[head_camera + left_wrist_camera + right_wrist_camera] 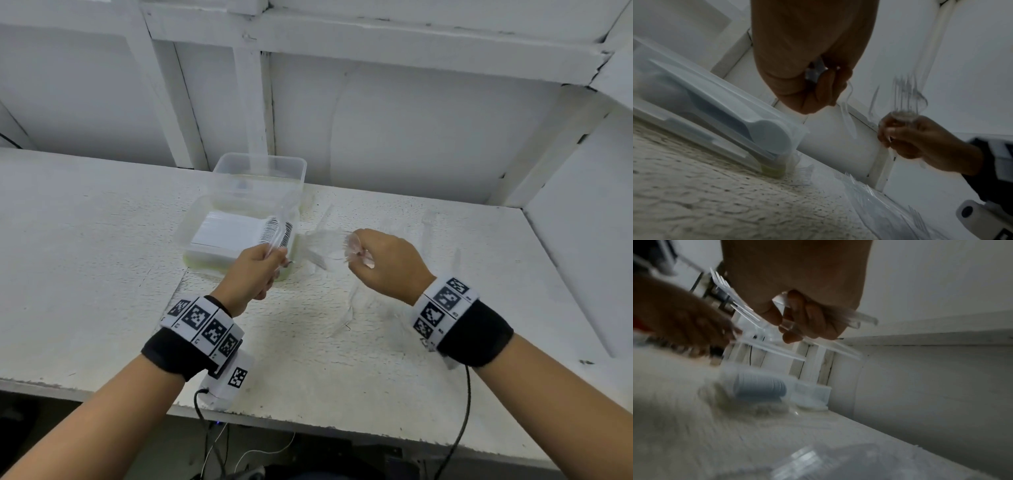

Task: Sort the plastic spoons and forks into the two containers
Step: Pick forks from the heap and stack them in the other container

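Right hand grips forks; left hand beside.

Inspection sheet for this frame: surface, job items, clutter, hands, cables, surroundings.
Surface: white, rough-textured table, stained near the containers.
Job's things: near container holds stacked white spoons; far container stands right behind it, contents unclear. Loose clear cutlery lies on the table between and beyond the hands.
Clutter: nothing seen.
Grippers: left hand grips clear utensils over the near container's edge; right hand grips a bunch of clear forks.
Cables: black cable hangs from the right wristband; another from the left wrist unit; thin wires under the table edge.
Surroundings: white painted wall with wooden framing.
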